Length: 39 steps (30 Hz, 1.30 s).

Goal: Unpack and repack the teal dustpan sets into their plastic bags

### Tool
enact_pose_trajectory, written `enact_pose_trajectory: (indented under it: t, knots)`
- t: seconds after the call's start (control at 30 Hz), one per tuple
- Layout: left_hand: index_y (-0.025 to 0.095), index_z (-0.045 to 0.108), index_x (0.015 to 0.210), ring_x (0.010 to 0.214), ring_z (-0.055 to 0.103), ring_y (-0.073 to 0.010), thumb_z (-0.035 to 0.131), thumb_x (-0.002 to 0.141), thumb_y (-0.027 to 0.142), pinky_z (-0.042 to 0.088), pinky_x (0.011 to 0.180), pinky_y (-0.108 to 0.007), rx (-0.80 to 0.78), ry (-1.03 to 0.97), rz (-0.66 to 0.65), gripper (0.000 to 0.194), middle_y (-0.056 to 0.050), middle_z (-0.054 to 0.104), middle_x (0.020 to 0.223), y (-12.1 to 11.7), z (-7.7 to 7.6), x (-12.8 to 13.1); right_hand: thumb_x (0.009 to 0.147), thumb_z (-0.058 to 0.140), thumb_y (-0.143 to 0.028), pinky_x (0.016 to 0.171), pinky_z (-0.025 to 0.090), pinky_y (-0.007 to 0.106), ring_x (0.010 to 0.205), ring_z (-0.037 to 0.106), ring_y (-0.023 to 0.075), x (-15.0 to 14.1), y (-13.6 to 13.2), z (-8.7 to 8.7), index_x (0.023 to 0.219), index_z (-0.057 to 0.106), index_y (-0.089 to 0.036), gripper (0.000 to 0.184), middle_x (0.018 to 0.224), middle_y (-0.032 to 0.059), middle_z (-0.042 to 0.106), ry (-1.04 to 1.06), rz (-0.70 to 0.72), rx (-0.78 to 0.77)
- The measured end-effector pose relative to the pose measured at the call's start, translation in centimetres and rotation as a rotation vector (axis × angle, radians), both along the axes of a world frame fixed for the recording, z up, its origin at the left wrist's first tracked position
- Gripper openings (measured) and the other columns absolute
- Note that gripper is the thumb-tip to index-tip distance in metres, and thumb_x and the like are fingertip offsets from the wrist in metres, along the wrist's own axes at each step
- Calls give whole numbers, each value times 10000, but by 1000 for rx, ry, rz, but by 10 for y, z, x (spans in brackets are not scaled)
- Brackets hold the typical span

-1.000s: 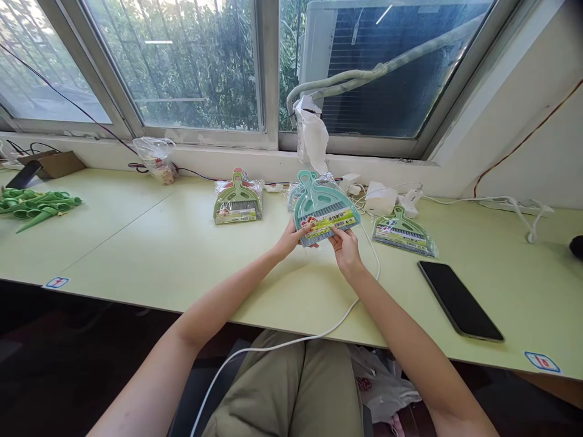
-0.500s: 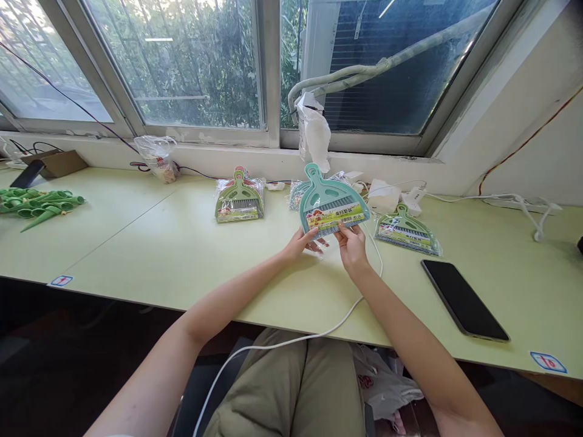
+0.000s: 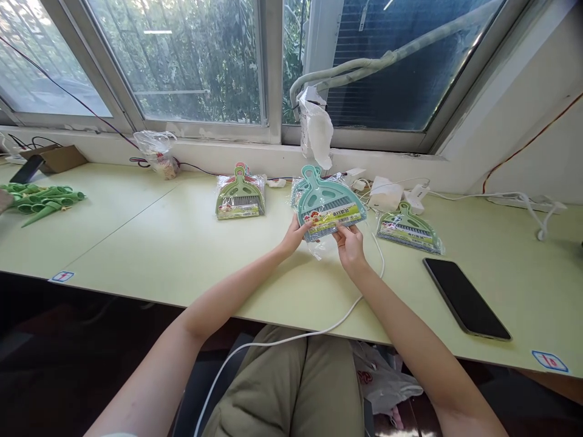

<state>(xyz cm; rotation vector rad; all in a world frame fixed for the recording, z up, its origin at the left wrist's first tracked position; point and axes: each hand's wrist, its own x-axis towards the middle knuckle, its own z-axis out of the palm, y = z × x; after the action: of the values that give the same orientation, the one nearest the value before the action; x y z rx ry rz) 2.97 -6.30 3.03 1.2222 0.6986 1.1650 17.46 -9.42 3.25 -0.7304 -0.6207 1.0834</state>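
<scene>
**Teal dustpan set held over the desk**

My left hand (image 3: 294, 235) and right hand (image 3: 350, 246) both pinch the lower edge of a teal plastic dustpan set (image 3: 328, 205), fingers closed on its crinkly clear wrapper. It sits tilted just above the smooth pale-green table (image 3: 182, 255), fan-shaped with a looped handle, grey bristles and a yellow label. A glossy black phone (image 3: 465, 297) lies flat to my right.

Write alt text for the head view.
Both hands, left hand and right hand, hold a teal dustpan set in clear wrap above a pale green table. Two green sets and a phone lie nearby.
</scene>
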Motion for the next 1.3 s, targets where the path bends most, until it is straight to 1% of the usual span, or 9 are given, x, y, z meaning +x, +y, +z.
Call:
enact_pose_trajectory:
  t: [0.13, 0.27, 0.43, 0.63, 0.8, 0.97, 1.03, 1.3]
  knots:
    - [217, 372, 1243, 1065, 611, -276, 643, 794, 372, 620, 666, -384, 15, 12, -14, 547, -115, 522, 1342, -2, 2, 0, 640, 726, -164, 889, 559, 301, 915, 688, 152, 1, 0, 2, 908, 644, -200, 282, 944, 3, 726, -2, 4, -12]
    - [218, 370, 1249, 1014, 622, -260, 632, 801, 388, 617, 643, -375, 35, 37, -9, 546, -116, 525, 1323, -3, 3, -1, 638, 715, -155, 875, 561, 287, 884, 691, 146, 2, 0, 2, 889, 640, -197, 266, 907, -3, 729, 0, 9, -16]
    - [223, 371, 1238, 984, 622, -240, 634, 794, 407, 612, 619, -339, 55, 42, -10, 548, -105, 535, 1296, -2, 1, -1, 649, 696, -149, 893, 560, 306, 899, 690, 154, 3, 0, 2, 891, 637, -195, 253, 900, 3, 729, -3, 12, -25]
    - [208, 354, 1221, 939, 637, -222, 650, 776, 399, 618, 614, -358, 67, 44, -19, 568, -115, 536, 1292, -1, -1, -1, 649, 708, -152, 874, 575, 308, 920, 690, 169, 4, 0, 4, 856, 632, -208, 227, 895, 4, 728, -9, 18, -43]
    - [202, 370, 1206, 775, 658, -179, 665, 755, 408, 607, 537, -333, 65, 61, -31, 577, -116, 569, 1243, -1, 1, -3, 639, 715, -144, 862, 578, 297, 926, 688, 169, 4, 1, 2, 817, 626, -204, 208, 909, 11, 726, -9, 12, -39]
    - [194, 364, 1196, 568, 637, -124, 680, 742, 426, 572, 468, -284, 53, 59, -53, 600, -90, 643, 1092, 0, 1, -4, 637, 700, -144, 870, 577, 307, 922, 688, 170, 4, 2, 2, 806, 623, -201, 194, 899, 12, 724, -27, 10, -44]
    - [193, 355, 1198, 534, 631, -119, 678, 741, 427, 566, 457, -279, 51, 59, -56, 606, -81, 656, 1049, 1, 0, -4, 632, 698, -142, 864, 580, 309, 908, 690, 171, 4, 2, 2, 793, 620, -200, 188, 881, 11, 725, -24, 10, -52]
    - [194, 349, 1206, 568, 649, -127, 670, 746, 403, 590, 474, -312, 64, 64, -54, 598, -100, 627, 1152, 2, -3, -3, 655, 684, -150, 879, 577, 301, 904, 695, 163, 5, 4, -1, 813, 623, -201, 176, 888, 8, 728, -14, 19, -47]
